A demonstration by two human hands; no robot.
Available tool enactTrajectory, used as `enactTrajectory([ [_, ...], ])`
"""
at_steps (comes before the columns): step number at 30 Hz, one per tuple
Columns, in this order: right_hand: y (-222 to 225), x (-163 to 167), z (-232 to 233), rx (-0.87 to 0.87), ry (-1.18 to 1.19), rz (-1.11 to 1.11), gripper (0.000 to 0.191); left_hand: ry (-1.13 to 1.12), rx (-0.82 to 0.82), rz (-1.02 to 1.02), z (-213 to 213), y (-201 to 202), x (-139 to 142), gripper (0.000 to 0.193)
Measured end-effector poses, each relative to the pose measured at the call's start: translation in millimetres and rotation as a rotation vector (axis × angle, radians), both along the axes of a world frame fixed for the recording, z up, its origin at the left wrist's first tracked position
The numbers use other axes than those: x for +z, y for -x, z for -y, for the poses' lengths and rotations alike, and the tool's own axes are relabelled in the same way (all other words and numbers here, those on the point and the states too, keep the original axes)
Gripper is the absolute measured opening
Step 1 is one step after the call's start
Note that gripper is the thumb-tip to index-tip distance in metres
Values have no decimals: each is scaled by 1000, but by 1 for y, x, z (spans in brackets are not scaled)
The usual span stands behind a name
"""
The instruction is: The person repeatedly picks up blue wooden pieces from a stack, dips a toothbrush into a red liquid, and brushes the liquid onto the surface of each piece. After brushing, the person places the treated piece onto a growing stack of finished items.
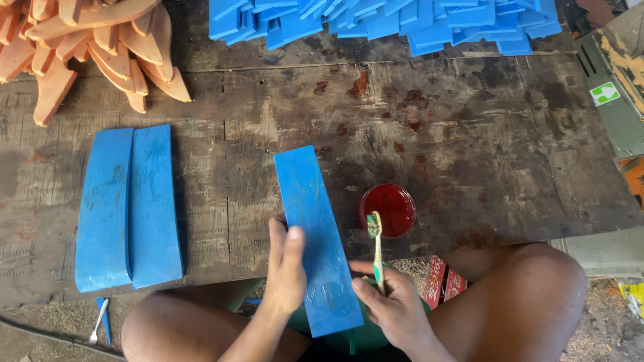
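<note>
My left hand (286,268) grips the left edge of a long blue painted wooden piece (315,228), thumb on its top face; the piece lies slanted from my lap onto the worn wooden board (469,134). My right hand (396,305) touches the piece's lower right edge and holds a green and white toothbrush (376,248) upright, bristles up. Just right of the brush head stands a small round cup of red paint (391,209).
Two more blue pieces (127,208) lie side by side at the left. A heap of blue pieces (389,20) fills the far edge, and orange wooden pieces (87,40) pile at the far left. Another toothbrush (98,323) lies on the ground. My bare knees frame the bottom.
</note>
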State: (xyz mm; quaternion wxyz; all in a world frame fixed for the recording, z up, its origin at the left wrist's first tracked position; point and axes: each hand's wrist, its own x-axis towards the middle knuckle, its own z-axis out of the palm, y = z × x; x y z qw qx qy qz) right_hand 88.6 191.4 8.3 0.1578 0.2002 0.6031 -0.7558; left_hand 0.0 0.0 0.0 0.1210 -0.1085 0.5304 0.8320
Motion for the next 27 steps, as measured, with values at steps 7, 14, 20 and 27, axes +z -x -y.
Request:
enactTrajectory([
  [7, 44, -6, 55, 57, -243, -187, 38, 920, -149, -179, 35, 23, 68, 96],
  [14, 74, -2, 81, 221, -185, -146, 44, 1394, 63, 47, 79, 44, 81, 105],
  [20, 78, -4, 95, 251, -325, -176, 44, 1494, 273, -384, 109, 32, 81, 78],
  [27, 111, 0, 144, 301, -314, -90, 51, 1544, 59, 31, 182, -13, 99, 66],
])
